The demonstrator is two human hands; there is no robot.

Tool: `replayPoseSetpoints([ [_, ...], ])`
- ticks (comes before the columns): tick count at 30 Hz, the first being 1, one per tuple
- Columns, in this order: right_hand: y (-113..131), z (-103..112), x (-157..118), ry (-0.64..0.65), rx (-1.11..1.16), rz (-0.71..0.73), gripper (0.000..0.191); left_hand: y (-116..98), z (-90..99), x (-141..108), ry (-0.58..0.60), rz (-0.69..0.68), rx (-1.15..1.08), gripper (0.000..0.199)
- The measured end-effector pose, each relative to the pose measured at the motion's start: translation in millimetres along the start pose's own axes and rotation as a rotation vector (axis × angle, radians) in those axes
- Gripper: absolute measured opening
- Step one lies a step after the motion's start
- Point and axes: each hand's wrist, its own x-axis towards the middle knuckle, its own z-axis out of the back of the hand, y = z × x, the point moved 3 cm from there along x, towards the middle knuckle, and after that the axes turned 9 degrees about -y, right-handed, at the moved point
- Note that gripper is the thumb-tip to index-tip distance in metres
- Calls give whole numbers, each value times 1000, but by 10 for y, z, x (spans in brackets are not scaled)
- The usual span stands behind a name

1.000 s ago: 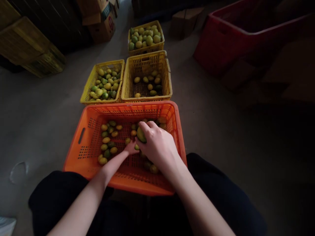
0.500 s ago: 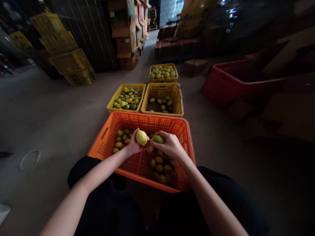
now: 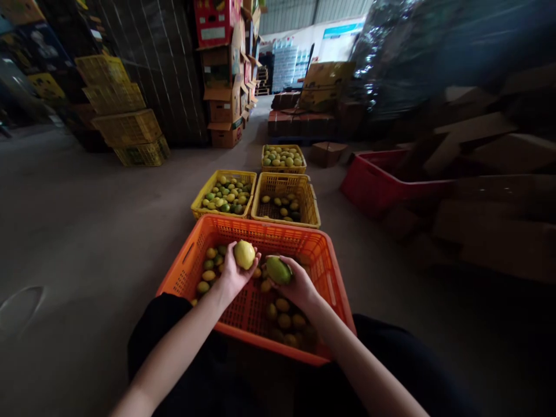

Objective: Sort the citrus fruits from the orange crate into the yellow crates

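My left hand [image 3: 234, 274] is closed around a yellow lemon [image 3: 244, 255], palm turned up. In my right hand [image 3: 299, 284] is a greener lemon [image 3: 278, 270], gripped between thumb and fingers. Both hands are over a large orange plastic crate [image 3: 286, 231], a short gap between them. Several yellow and green lemons lie in the crate, one group at its left side [image 3: 208, 276] and another at the right below my right hand [image 3: 284, 321]. My right hand and forearm hide part of that second group.
Beyond the orange crate stand yellow crates of lemons: a fuller one [image 3: 197, 202] left, a sparser one [image 3: 316, 202] right, and one farther back [image 3: 284, 169]. A red bin [image 3: 369, 184] with cardboard is at right. Stacked yellow crates [image 3: 128, 128] and cardboard boxes [image 3: 223, 110] stand behind.
My hands have moved apart, and the green lemon now shows more fully in my right hand. The camera view has tilted up, so more of the background shows.
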Motion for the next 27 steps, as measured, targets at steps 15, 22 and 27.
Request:
replayPoseSetpoints([
  [15,184,160,0,144,148,-15,25,-4,-162,-103,209,53,263,42],
  [22,210,111,-79,240,54,32,30,77,-162,-43,184,-111,511,38],
  [27,182,64,-83,302,-87,-53,32,50,-107,14,155,-143,435,33],
])
